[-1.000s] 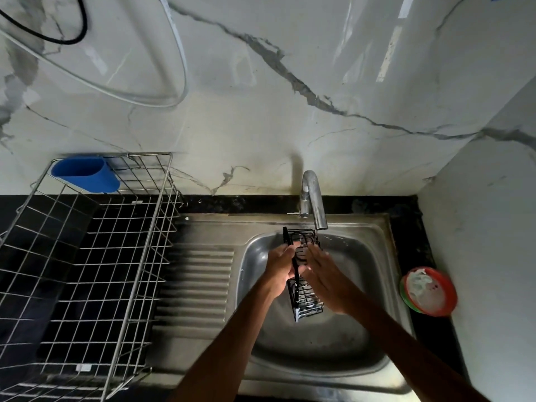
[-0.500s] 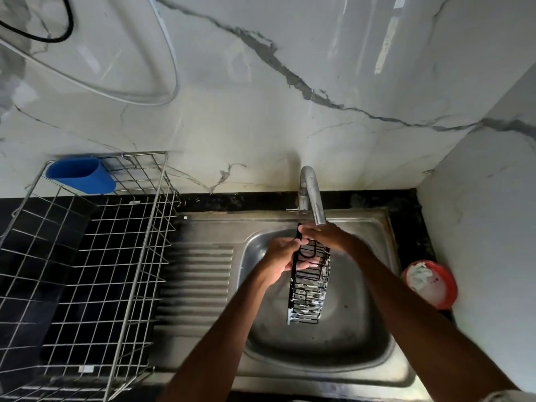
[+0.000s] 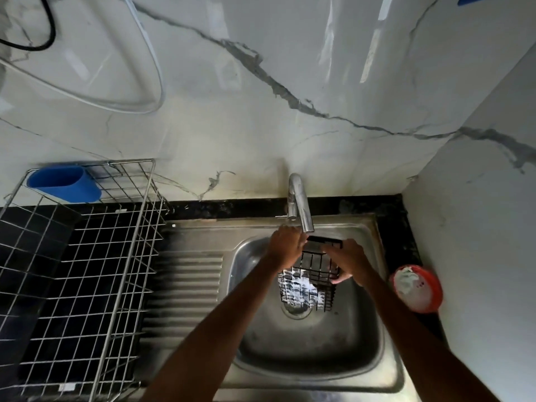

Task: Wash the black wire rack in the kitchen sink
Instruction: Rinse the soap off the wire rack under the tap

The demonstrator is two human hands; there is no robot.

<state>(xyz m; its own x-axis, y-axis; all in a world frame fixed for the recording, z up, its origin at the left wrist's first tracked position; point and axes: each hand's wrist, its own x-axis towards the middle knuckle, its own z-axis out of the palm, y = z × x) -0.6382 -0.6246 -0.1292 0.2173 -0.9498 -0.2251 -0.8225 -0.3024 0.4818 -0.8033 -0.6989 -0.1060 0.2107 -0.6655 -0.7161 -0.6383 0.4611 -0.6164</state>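
Observation:
The black wire rack (image 3: 311,281) hangs over the steel sink basin (image 3: 342,352), just under the chrome tap spout (image 3: 301,204), with white foam or water on its lower part. My left hand (image 3: 285,246) grips its upper left edge, near the spout. On the right side of the rack, my right hand (image 3: 346,261) wraps its fingers around the wires. The rack sits above the drain (image 3: 297,310).
A silver wire dish rack (image 3: 87,271) with a blue cup holder (image 3: 62,184) stands on the left counter beside the ribbed drainboard (image 3: 185,285). A red bowl with white soap (image 3: 416,287) sits right of the sink, against the side wall.
The rack has turned from edge-on to face me broadside. My right hand moved from its top down to its right side; my left hand went up toward the spout.

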